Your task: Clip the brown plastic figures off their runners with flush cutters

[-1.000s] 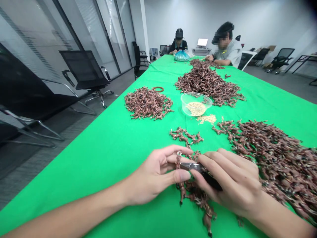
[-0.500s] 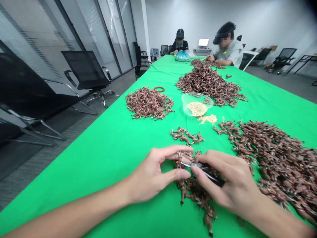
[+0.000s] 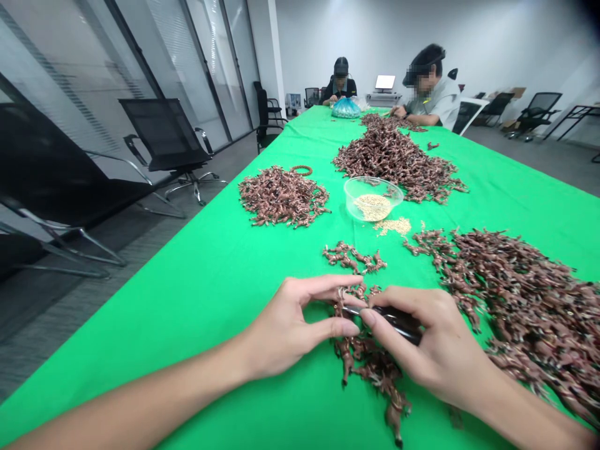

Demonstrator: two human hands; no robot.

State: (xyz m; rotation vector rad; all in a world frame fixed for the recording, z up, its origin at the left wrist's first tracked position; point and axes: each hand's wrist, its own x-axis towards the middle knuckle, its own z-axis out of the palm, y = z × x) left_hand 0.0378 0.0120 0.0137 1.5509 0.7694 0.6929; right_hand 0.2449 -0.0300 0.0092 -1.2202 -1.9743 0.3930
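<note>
My left hand (image 3: 293, 328) pinches the top of a strand of small copper-brown moulded figures (image 3: 370, 369) between thumb and fingers. My right hand (image 3: 434, 340) grips a black-handled cutter (image 3: 396, 320), its short metal blade resting against the strand next to my left fingertips. The strand trails down over the green-covered table (image 3: 187, 312) toward me. A large heap of the same figures (image 3: 515, 300) lies just beyond my right hand, and a small clump (image 3: 351, 257) lies ahead of my hands.
Further heaps of figures (image 3: 281, 197) (image 3: 396, 165) and a clear bowl of pale grains (image 3: 372, 200) stand up the table. Two co-workers (image 3: 429, 87) (image 3: 340, 81) sit at the far end. Black chairs (image 3: 164, 134) line the glass wall beyond the left table edge.
My right hand has shifted slightly left and its fingers now cover more of the cutter's blade. My left hand keeps its pinch. The whole view has tilted slightly.
</note>
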